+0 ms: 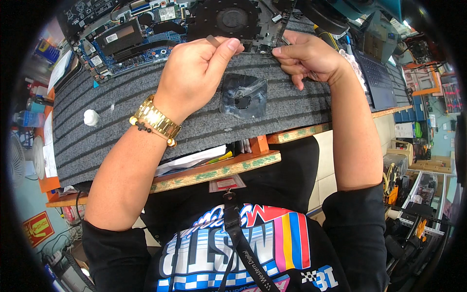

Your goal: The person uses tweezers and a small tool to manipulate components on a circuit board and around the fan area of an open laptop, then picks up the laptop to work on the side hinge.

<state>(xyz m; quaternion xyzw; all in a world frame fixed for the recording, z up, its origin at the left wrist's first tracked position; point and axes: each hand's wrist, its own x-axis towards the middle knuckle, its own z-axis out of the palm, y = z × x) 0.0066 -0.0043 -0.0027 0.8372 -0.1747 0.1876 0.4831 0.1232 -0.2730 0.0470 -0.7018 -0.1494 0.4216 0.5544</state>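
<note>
An opened laptop base (pixel 138 44) lies at the far side of the mat, its blue circuit board and round black fan part (pixel 232 19) exposed. My left hand (pixel 194 73) is closed in front of it, with a flat, dark strip-like tool (pixel 213 41) showing between thumb and fingers. At the base's near right corner, my right hand (pixel 311 54) has thumb and forefinger pinched, the other fingers curled. What it grips is too small to make out. A small clear plastic pouch with something dark inside (pixel 243 96) lies on the mat between my wrists.
The grey striped mat (pixel 121 131) covers the wooden bench. On it stands a small white rounded object (pixel 91 117) at left. To the right are a yellow-and-black screwdriver (pixel 327 37) and another laptop (pixel 378 80). Papers lie in a shelf (pixel 192 159) under the bench's front edge.
</note>
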